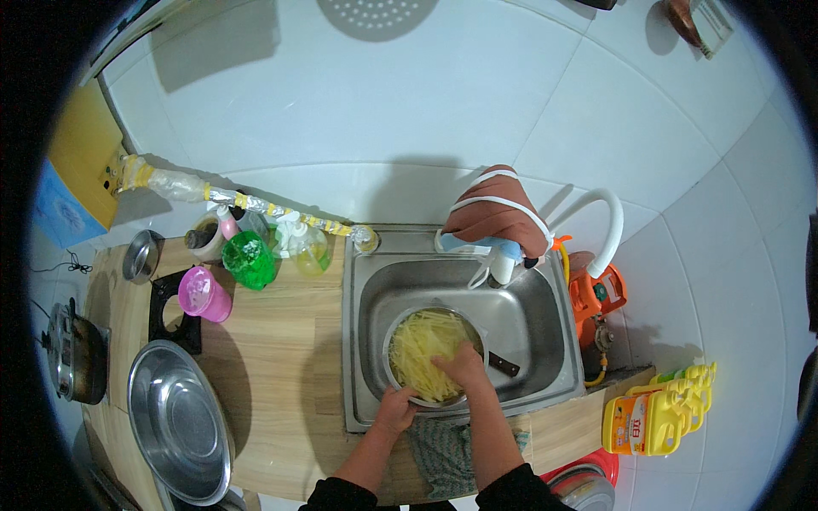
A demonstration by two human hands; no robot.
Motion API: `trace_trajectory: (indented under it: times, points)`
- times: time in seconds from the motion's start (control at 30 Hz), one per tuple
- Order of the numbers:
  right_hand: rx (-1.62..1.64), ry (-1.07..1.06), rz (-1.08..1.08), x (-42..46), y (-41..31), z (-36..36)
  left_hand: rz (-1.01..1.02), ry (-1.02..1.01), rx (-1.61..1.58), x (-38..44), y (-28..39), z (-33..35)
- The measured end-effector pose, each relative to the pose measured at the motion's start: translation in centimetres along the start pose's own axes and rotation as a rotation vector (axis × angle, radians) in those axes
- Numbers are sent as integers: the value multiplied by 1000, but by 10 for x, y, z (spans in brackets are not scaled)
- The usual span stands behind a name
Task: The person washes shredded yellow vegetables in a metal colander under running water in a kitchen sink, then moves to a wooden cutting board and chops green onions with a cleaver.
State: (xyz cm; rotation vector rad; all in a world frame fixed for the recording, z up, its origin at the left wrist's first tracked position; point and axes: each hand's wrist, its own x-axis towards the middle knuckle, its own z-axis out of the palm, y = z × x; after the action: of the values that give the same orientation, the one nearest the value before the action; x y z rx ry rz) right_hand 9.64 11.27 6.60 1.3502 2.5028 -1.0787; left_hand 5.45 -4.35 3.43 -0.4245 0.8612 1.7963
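A round metal bowl (387, 364) stands in the stainless steel sink, holding thin pale yellow strips (425, 348), which look like cut potato, in liquid. My left hand (395, 409) grips the bowl's near left rim. Over the right part of the bowl, my right hand (463, 367) reaches into the strips, its fingertips partly hidden among them. A knife's dark handle (503, 364) lies on the sink floor just right of the bowl; its blade is not visible. Below my forearms, a grey-green cloth (444, 457) drapes over the counter's front edge.
A cloth-wrapped faucet (498, 211) overhangs the sink (537, 338). Left on the wooden counter (281, 383) are a large metal basin (185, 421), a pink cup (206, 295), a green plastic container (249, 260) and a pot (77, 351). Yellow jugs (645, 421) and an orange gas cylinder (585, 294) stand right.
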Motion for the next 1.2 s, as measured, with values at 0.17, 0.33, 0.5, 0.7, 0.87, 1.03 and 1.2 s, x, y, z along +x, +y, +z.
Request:
trace_trajectory:
  times: [0.17,0.33,0.5,0.7,0.87,1.03,1.2]
  points:
    - [237,60,97,19,15,21,36,29,7,-10,5,13]
    - [274,83,100,44,43,44,31,40,18,-2,-1,11]
    - [75,90,55,6,-9,12,-8,66,111,-1,0,-6]
    - [-155,219,-152,-1,-12,16,63,-31,121,1,-5,-7]
    - [-213,50,-285,-12,-22,11,26,88,128,2,-5,-9]
    - [-319,-79,-102,-9,-18,9,23,68,23,-8,1,7]
    - [-175,-157,18,-5,-19,10,50,-58,68,3,-5,-11]
